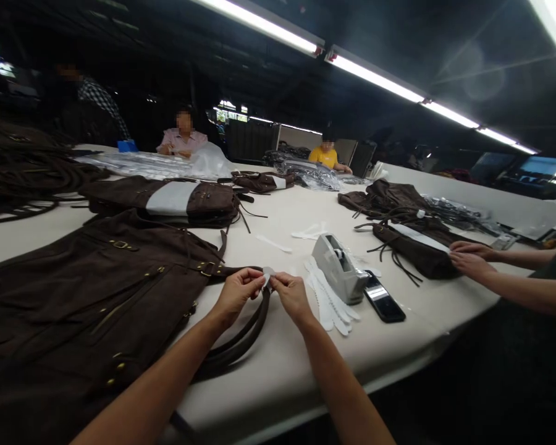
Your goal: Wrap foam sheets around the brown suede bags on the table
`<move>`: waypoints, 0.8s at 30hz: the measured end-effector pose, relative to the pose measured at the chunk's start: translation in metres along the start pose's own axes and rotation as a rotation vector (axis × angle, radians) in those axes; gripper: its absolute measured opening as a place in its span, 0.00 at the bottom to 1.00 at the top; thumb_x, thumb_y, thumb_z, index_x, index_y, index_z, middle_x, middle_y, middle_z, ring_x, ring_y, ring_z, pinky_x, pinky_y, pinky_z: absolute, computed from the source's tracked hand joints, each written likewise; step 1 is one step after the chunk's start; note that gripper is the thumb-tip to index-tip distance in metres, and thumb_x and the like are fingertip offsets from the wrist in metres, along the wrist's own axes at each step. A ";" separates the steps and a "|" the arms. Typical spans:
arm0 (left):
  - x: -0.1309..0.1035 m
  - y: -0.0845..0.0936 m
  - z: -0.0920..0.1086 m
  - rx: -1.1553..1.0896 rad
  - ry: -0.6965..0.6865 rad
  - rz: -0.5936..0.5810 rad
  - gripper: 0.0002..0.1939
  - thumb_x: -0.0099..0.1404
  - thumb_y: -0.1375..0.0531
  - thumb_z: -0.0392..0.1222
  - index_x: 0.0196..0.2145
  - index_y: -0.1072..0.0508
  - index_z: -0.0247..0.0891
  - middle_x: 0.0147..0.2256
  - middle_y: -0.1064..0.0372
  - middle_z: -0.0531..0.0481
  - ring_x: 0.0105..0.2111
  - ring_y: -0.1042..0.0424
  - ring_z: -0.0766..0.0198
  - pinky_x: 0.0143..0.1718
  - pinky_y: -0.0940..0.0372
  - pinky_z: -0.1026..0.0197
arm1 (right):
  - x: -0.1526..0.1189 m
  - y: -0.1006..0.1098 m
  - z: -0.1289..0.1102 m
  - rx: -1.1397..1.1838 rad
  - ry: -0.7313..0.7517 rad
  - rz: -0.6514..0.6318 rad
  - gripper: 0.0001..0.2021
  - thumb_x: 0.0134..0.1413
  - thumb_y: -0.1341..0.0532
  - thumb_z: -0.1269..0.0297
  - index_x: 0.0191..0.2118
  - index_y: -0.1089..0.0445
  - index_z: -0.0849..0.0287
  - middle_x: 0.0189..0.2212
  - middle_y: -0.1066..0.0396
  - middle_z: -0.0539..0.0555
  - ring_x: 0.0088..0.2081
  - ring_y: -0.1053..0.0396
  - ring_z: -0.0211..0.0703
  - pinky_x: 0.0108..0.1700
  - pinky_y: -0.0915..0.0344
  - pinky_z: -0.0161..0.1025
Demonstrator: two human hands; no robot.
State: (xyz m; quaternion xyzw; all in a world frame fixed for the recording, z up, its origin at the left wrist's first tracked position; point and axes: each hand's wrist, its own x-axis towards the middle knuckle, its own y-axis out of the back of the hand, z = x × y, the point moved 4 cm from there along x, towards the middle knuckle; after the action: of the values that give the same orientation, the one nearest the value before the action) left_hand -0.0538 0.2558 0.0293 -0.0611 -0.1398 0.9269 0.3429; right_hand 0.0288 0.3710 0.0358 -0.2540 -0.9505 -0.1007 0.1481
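Observation:
A large dark brown bag [134, 278] lies on the left of the pale table, its strap handles [248, 343] looping out to the right. My left hand [238, 296] pinches a small white tag [267, 277] at the top of the handle loop. Close beside it, my right hand [291, 298] is also closed on the tag, fingertips nearly meeting those of the left. The fingers partly cover the tag and the strap under it.
A grey tape dispenser [340, 266], white strips [328, 300] and a phone [384, 296] lie right of my hands. Another person's hands [475, 256] touch a brown bag [417, 247] at right. More bags [204, 207] and plastic wrapping [143, 164] lie farther back.

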 end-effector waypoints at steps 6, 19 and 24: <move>-0.001 0.001 -0.002 -0.019 0.032 0.020 0.22 0.42 0.26 0.48 0.30 0.27 0.32 0.21 0.34 0.54 0.20 0.40 0.73 0.22 0.47 0.68 | -0.001 0.000 -0.001 -0.118 0.049 -0.025 0.13 0.58 0.39 0.56 0.32 0.20 0.56 0.27 0.28 0.52 0.30 0.33 0.41 0.35 0.37 0.36; -0.005 0.001 -0.003 -0.110 0.158 -0.023 0.21 0.40 0.25 0.44 0.28 0.27 0.31 0.24 0.35 0.54 0.20 0.40 0.76 0.21 0.46 0.71 | -0.007 -0.002 -0.013 -0.371 0.186 0.074 0.13 0.60 0.43 0.67 0.44 0.21 0.52 0.30 0.24 0.51 0.31 0.29 0.42 0.36 0.35 0.36; -0.004 0.003 -0.006 -0.129 0.175 -0.018 0.22 0.39 0.25 0.44 0.29 0.27 0.31 0.24 0.34 0.54 0.21 0.40 0.77 0.22 0.45 0.71 | -0.009 -0.003 -0.013 -0.407 0.213 0.096 0.15 0.59 0.43 0.70 0.46 0.22 0.52 0.32 0.23 0.52 0.33 0.28 0.42 0.39 0.34 0.36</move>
State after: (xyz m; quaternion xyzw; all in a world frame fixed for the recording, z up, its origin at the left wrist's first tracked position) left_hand -0.0514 0.2527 0.0230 -0.1625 -0.1695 0.9040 0.3573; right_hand 0.0370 0.3610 0.0443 -0.3113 -0.8764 -0.3094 0.1981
